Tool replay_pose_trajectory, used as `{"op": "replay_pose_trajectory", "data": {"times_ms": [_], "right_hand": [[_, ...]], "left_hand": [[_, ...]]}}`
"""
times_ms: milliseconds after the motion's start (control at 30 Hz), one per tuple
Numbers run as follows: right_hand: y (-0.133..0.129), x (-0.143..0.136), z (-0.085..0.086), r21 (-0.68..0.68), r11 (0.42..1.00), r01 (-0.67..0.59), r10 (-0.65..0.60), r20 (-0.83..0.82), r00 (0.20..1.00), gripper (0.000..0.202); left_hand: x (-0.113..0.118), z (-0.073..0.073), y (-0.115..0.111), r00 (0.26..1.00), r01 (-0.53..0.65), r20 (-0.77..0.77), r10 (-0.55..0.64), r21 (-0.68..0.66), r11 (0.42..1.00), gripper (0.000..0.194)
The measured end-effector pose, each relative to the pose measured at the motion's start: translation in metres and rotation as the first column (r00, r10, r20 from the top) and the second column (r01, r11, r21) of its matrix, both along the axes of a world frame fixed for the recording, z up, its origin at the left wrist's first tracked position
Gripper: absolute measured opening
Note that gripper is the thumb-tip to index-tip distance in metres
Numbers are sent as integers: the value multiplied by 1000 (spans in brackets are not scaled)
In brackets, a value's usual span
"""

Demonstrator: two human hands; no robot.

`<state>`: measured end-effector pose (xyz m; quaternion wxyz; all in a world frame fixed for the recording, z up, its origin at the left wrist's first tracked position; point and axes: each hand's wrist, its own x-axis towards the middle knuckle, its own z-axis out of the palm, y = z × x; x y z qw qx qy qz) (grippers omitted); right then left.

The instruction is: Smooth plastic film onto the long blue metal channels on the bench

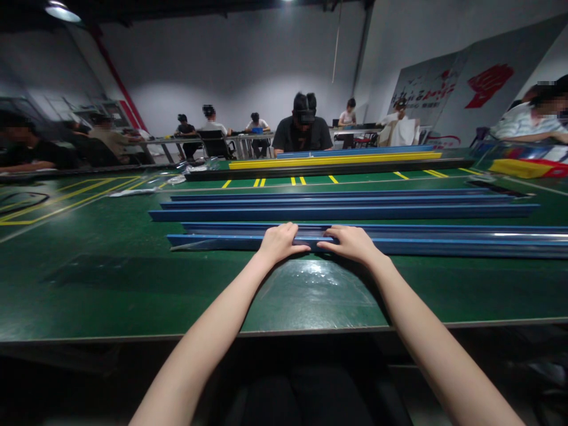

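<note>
A long blue channel strip point(465, 247) lies crosswise on the green table point(89, 231) in front of me, its right end running out of view. My left hand point(278, 244) is closed around it, fingers over the top and thumb along the near wall. A short way to the right, my right hand point(352, 242) grips the same strip in a mirrored way, thumb pointing left. The two thumbs are close but apart. Parts of the fingers behind the near wall are hidden. Just beyond lie several more blue strips point(346, 212), roughly parallel.
Farther back lie a black strip point(332, 170), a yellow strip point(337, 160) and another blue one point(355, 151). A person point(302, 130) sits opposite, head bent. Yellow and red pieces point(523, 168) rest at right. Clear plastic point(133, 192) lies at left. The table's near edge point(310, 333) runs below my forearms.
</note>
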<state>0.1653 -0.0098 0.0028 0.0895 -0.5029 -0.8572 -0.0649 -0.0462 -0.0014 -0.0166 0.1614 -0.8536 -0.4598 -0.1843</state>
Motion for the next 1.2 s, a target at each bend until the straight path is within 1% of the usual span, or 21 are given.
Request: {"op": "replay_pose_trajectory", "data": {"times_ms": [133,267,567,867,1067,1200], "right_hand": [[-1,-1,1,-17,1000,11,-11,-3,1000,49],[-1,-1,1,-13,1000,10,-10,-3,1000,48],[-1,0,0,1,1000,-5,5,11,1000,48],[-7,-7,-2,67,996,-64,65,-8,998,39],[-7,-8,-4,93,993,-79,83,-49,995,36],[-5,-8,-7,118,988,-97,107,-84,991,34]], "left_hand": [[2,1,0,998,-53,-29,52,-30,998,51],[2,3,0,997,-63,-54,60,-54,997,52],[1,2,1,998,-37,-48,35,-58,998,51],[-1,2,-2,999,8,-45,-8,-4,1000,48],[-3,3,-3,997,48,-68,-45,37,998,41],[-4,4,-3,996,75,-45,-73,29,997,35]]}}
